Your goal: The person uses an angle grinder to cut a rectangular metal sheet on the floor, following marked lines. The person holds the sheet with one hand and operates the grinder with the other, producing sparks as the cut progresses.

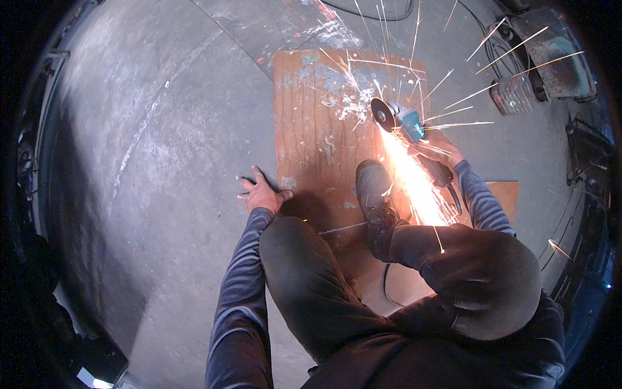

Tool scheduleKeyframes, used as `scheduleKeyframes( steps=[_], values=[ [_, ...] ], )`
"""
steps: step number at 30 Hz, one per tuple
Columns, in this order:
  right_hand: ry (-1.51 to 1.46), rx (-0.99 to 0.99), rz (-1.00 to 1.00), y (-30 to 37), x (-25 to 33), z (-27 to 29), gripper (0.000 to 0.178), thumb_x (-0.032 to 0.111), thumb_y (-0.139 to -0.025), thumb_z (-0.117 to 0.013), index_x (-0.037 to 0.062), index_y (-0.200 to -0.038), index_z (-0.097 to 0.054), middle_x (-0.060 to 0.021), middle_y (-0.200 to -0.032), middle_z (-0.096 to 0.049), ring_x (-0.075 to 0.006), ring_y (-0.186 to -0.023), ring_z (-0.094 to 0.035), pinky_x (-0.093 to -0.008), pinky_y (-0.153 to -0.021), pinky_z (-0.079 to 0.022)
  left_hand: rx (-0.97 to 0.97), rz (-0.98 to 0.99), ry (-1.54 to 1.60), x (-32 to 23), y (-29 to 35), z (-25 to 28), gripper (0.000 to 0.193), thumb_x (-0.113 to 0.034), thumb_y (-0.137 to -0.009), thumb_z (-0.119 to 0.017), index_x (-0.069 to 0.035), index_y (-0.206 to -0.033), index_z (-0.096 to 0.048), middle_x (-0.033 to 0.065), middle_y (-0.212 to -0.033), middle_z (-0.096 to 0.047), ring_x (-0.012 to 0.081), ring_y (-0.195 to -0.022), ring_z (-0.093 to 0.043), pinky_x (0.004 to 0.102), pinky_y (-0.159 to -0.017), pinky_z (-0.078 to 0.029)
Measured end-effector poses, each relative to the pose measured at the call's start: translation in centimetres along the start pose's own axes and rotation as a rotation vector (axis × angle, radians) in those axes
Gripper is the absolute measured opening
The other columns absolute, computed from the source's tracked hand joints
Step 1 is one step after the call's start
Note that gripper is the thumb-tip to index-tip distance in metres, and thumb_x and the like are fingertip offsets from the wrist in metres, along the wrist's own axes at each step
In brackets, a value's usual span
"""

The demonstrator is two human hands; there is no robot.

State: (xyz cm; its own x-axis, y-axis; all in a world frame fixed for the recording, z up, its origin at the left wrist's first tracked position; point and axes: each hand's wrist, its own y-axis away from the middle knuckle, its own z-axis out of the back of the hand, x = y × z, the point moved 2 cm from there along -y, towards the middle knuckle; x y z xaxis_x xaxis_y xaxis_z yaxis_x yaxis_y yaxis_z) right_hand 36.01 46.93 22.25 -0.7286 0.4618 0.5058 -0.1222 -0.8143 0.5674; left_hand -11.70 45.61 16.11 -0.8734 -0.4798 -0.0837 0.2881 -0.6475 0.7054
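The right hand (440,148) is closed around the body of a teal angle grinder (410,124), over the right-hand part of the rust-brown sheet (304,117). The left hand (262,196) has hold of nothing: its fingers are splayed beyond the sheet's left edge, the thumb reaching that edge. On the sheet stands one boot (374,188), just beside the bright stream of sparks (408,172) that runs from the cutting disc (383,115) toward the bent right leg (479,259).

That direction is the main worry: hot sparks could singe the trousers or the bare right hand (no glove shows). If the disc pinched or twisted, the grinder could kick, and only one hand is on it. Sparks might also scorch the dark cord (457,200) near the sheet's right edge.
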Motion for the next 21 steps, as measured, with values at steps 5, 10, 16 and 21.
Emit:
scheduleKeyframes(
  steps=[5,10,16,21],
  values=[
    [0.077,0.05,-0.056,0.1,0.4,0.1,0.079,0.047,-0.076,-0.084,-0.001,-0.133,-0.059,-0.0214,-0.118,-0.072,-0.0349,-0.103,-0.072,-0.0422,-0.092,-0.057,-0.006,-0.024,0.01,0.3,0.1,0.1,0.144,-0.051,-0.065,-0.099,-0.022,-0.171,-0.006,0.0338,-0.172,0.0,0.07,-0.147,-0.023,0.0617,-0.12,-0.038],
    [0.071,0.074,0.062,-0.2,0.0,0.1,0.076,0.05,-0.08,-0.082,0.0005,-0.132,-0.061,-0.0209,-0.118,-0.073,-0.0351,-0.104,-0.072,-0.0428,-0.092,-0.056,-0.007,-0.004,0.009,0.0,0.1,0.0,0.14,-0.048,-0.068,-0.098,-0.025,-0.171,-0.007,0.0275,-0.175,0.004,0.0669,-0.15,-0.02,0.0619,-0.117,-0.044],
    [0.1,0.049,0.031,-0.3,-0.9,0.0,0.083,0.039,-0.071,-0.088,-0.0013,-0.138,-0.058,-0.0223,-0.128,-0.07,-0.0376,-0.114,-0.069,-0.0449,-0.099,-0.054,-0.033,-0.059,0.008,0.3,-0.3,-0.2,0.144,-0.053,-0.063,-0.099,-0.02,-0.171,-0.009,0.0374,-0.17,-0.004,0.0714,-0.146,-0.024,0.062,-0.121,-0.036],
    [0.073,-0.006,-0.105,0.4,1.0,0.1,0.077,0.038,-0.068,-0.09,-0.0021,-0.128,-0.064,-0.0235,-0.125,-0.071,-0.0365,-0.112,-0.069,-0.0449,-0.098,-0.054,-0.033,-0.042,0.014,0.3,-0.3,-0.4,0.145,-0.054,-0.062,-0.1,-0.02,-0.171,-0.01,0.0374,-0.17,-0.004,0.0721,-0.146,-0.023,0.0622,-0.121,-0.036]
  ],
)
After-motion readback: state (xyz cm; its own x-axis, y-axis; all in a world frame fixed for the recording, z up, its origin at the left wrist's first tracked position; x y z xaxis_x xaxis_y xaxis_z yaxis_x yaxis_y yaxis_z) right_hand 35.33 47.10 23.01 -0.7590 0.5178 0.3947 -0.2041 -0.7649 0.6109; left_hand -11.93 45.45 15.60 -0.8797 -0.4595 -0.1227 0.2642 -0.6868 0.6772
